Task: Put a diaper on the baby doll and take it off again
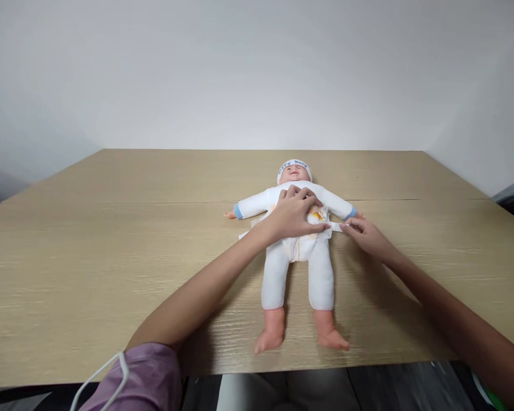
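A baby doll [275, 279] in a white suit and a white cap with blue lettering lies on its back, feet toward me. Around its hips is a white diaper [298, 249] with a yellow and orange print. My left hand [294, 212] rests spread over the doll's belly, pressing the diaper's front, its thumb at the right edge. Pinched between the fingers of my right hand [364, 235] is the diaper's white tab [336, 226], pulled out to the right. Another tab [243, 234] sticks out at the left, partly behind my left forearm.
The doll lies on a wide light-wood table [111, 257] with a seam across it. A pale wall [257, 74] stands behind the far edge. A white cord [122, 371] hangs by my left sleeve, and the table's near edge is just below the doll's feet.
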`<state>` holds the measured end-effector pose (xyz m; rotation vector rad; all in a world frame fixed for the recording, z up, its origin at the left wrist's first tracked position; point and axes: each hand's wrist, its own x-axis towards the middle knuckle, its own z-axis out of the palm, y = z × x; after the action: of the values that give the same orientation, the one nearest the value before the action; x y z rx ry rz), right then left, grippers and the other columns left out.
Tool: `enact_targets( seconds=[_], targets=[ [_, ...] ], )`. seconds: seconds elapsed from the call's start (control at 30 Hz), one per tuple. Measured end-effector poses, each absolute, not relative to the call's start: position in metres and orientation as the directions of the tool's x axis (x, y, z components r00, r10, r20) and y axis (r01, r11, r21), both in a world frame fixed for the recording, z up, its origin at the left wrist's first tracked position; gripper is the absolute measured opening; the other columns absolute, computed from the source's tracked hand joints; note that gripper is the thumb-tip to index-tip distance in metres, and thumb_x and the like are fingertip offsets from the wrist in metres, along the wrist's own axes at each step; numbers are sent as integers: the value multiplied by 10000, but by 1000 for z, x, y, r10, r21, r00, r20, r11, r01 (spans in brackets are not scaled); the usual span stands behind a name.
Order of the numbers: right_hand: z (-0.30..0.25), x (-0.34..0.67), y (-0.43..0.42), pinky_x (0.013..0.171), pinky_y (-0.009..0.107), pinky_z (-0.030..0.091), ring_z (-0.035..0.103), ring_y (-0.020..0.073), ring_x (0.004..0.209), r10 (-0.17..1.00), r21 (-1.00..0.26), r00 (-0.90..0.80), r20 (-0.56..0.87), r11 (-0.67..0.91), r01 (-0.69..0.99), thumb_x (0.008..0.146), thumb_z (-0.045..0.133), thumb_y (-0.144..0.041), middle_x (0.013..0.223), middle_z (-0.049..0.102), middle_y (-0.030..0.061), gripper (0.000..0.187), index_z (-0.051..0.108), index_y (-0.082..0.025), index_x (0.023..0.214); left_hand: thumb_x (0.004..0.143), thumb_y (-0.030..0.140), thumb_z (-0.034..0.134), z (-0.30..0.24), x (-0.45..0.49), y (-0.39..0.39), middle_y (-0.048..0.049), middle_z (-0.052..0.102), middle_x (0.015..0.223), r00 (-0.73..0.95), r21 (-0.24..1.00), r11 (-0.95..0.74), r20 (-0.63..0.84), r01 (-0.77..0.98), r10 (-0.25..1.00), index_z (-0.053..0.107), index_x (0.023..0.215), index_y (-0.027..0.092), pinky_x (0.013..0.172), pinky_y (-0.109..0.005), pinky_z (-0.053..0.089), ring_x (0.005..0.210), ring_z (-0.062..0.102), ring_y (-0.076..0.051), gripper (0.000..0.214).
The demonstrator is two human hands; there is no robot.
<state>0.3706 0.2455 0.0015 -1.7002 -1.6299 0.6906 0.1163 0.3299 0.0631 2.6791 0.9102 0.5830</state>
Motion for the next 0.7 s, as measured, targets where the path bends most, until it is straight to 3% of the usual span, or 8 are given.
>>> enact_targets(
  seconds=[0.2,0.37,0.43,0.5,0.6,0.7],
  targets=[
    [39,334,277,671,319,374,481,179,703,988,-791,-39,149,143,595,959,570,-583,706,523,-31,388,535,-248,767,824,609,822,64,119,331,-100,689,1338,712,398,-748,268,532,649,722,1250,246,1124,-582,357,1288,490,-411,569],
    [34,300,280,695,338,469,561,192,707,972,-783,9,236,185,595,999,589,-565,786,631,-3,343,564,-252,859,763,456,860,62,119,332,-91,715,1280,689,450,-722,273,526,671,697,1170,249,1097,-581,384,1275,514,-407,485],
    [29,299,268,807,374,545,654,232,860,932,-748,14,362,282,601,1026,589,-553,968,702,57,314,617,-246,971,739,447,882,64,116,334,-91,720,1301,694,488,-713,262,504,671,693,1212,259,1117,-604,378,1304,505,-422,543],
    [25,302,252,1025,443,555,681,285,1163,880,-677,-44,472,394,621,1070,556,-518,1230,723,117,305,663,-244,1149,744,439,889,67,111,337,-84,718,1336,714,577,-690,243,438,657,688,1281,276,1145,-599,385,1328,513,-413,596],
    [17,308,230,1295,550,384,500,304,1535,848,-588,-204,489,493,641,1129,465,-466,1595,595,128,438,579,-269,1503,825,452,849,69,102,342,-91,687,1416,715,775,-578,252,255,652,677,1341,266,1141,-506,455,1317,581,-347,574],
    [14,311,217,1356,581,296,369,295,1644,855,-537,-294,427,502,678,1152,404,-450,1755,435,105,566,399,-287,1694,943,494,740,58,89,341,-102,671,1435,548,877,-474,357,84,757,661,1291,248,1138,-422,483,1317,628,-283,433]
  ],
)
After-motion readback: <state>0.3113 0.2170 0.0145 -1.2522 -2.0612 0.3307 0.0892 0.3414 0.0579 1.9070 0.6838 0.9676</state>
